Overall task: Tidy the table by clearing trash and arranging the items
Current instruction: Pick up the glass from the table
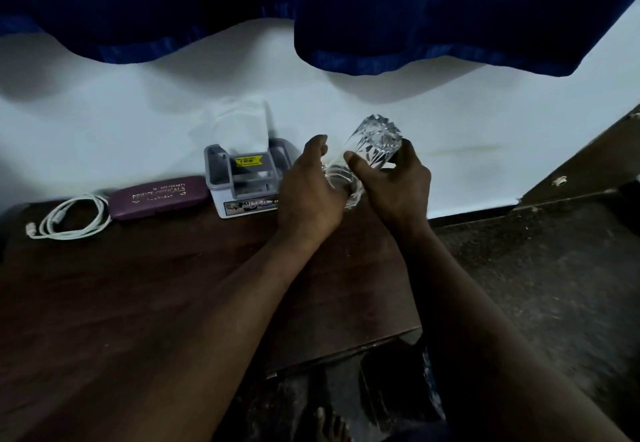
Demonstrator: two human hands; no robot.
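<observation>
glass: clear, cut-facet, tilted, held above tabletop.
L hand: grips lower end.
R hand: thumb + fingers wrapped round mid-body.

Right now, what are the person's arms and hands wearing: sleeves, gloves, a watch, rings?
Nothing worn shows. The left hand and right hand have no gloves. The left forearm and right forearm are uncovered to the frame edge, with no sleeve in view. No watch, band or ring shows, though the light is dim and some fingers are hidden.
</observation>
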